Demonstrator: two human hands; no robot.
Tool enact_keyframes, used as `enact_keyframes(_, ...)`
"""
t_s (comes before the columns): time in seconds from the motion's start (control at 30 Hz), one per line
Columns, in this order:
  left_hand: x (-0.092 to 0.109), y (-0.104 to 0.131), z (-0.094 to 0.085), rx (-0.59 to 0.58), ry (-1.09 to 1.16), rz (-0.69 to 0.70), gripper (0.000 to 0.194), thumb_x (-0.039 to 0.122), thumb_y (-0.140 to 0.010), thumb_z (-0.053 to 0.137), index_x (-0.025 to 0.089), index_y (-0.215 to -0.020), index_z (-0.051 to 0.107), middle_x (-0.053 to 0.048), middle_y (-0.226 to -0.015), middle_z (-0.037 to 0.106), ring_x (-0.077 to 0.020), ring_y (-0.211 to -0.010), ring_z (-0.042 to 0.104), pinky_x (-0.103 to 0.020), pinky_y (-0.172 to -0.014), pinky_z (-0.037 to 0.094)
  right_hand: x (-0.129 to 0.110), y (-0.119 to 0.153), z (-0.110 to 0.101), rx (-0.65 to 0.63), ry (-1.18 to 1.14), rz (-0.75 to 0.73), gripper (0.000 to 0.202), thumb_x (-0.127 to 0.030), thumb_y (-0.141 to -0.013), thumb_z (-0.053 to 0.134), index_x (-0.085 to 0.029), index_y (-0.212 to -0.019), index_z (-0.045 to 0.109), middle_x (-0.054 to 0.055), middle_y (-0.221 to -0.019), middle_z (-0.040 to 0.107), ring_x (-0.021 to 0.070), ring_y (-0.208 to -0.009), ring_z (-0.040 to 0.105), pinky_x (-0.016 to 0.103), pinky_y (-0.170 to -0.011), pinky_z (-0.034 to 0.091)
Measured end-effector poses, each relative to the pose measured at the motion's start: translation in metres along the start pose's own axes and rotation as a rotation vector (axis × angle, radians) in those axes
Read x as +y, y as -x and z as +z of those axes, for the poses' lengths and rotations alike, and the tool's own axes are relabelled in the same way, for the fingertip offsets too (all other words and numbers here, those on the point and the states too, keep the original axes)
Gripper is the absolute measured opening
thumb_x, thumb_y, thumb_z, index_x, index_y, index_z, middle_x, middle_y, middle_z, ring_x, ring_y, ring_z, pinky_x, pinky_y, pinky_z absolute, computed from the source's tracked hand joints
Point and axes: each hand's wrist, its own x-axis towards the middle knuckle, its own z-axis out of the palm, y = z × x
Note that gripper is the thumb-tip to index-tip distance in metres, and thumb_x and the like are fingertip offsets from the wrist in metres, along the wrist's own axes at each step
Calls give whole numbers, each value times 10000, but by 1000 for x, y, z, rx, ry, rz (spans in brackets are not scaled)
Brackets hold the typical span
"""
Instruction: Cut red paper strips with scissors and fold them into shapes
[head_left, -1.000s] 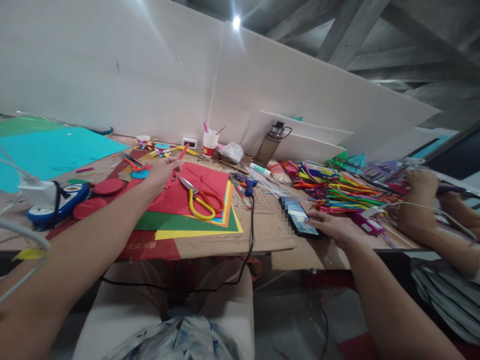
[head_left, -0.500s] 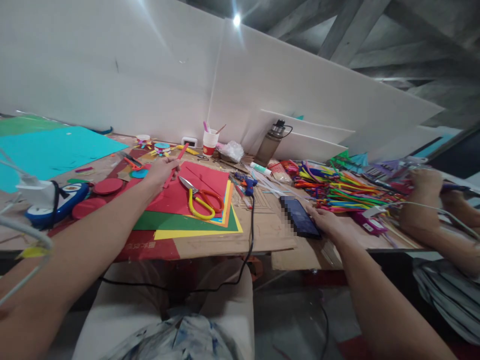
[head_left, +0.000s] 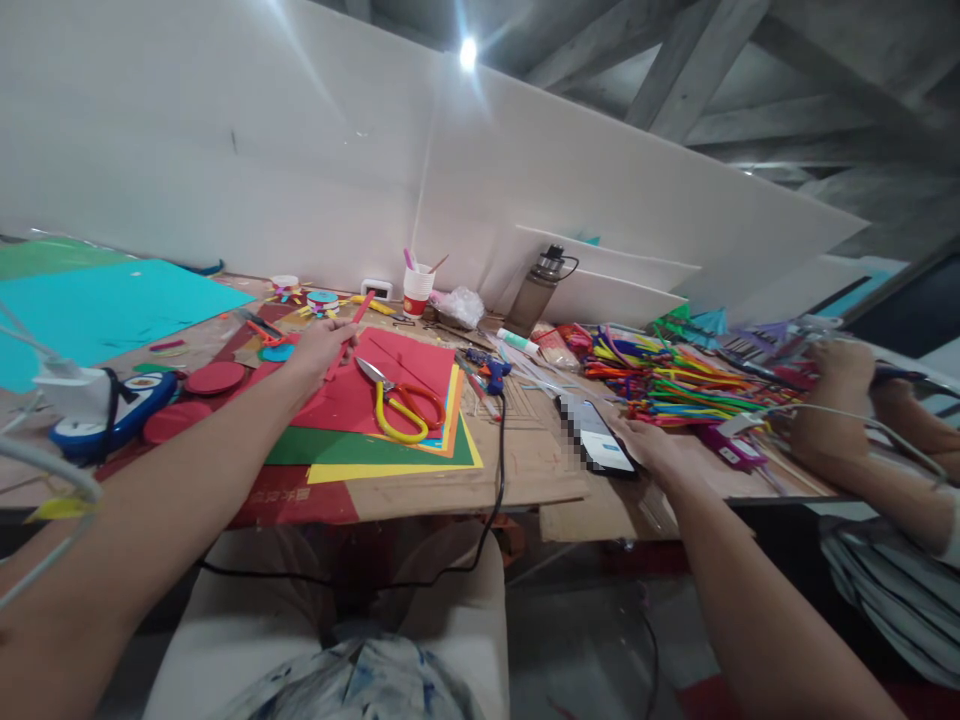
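Note:
My left hand [head_left: 328, 345] is closed around a narrow red paper strip [head_left: 364, 307], held slanting above a stack of coloured sheets. The red sheet [head_left: 352, 400] lies uppermost, over green and yellow ones. Scissors [head_left: 405, 410] with one yellow and one orange-red handle rest partly open on the stack, right of this hand. My right hand [head_left: 649, 447] grips the right edge of a smartphone [head_left: 611, 450] at the table's front; its screen is lit and partly pixelated. Some of the right fingers are hidden.
A blue glue gun [head_left: 491, 373] trails a black cord over the table edge. Behind stand a paper cup [head_left: 418, 290] and a bottle [head_left: 536, 290]. Pipe cleaners [head_left: 690, 385] are heaped at right, near another person's arms [head_left: 840, 410]. Red discs [head_left: 215, 377] lie at left.
The phone's screen has gone from dark to lit. My left hand still holds the red strip in nearly the same place, and the right hand stays at the phone.

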Motion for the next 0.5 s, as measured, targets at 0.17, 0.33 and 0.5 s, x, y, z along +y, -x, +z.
enact_keyframes(0.17,2,1,1,8,-12,-9,196,144,-797,603,152,-607,556,8,-526,530,-63,-419,440,-174,-390,360,-5,5,-4,-68,-12,60,487,-511,-904,456,-133,-843,758,168,-869,746,279,-802,692,319,-688,490)
enact_keyframes(0.33,4,3,2,11,-31,-7,225,146,-814,584,149,-592,549,5,-525,528,-62,-418,441,-174,-391,361,-8,11,-6,-74,0,72,530,-538,-903,439,-116,-928,758,171,-905,742,292,-843,694,330,-717,489)
enact_keyframes(0.5,8,7,3,12,-46,-20,202,130,-805,585,148,-609,542,18,-506,511,-61,-416,433,-165,-396,358,-11,10,-6,-78,65,53,479,-537,-873,501,-133,-876,759,184,-910,737,323,-930,685,343,-784,484)
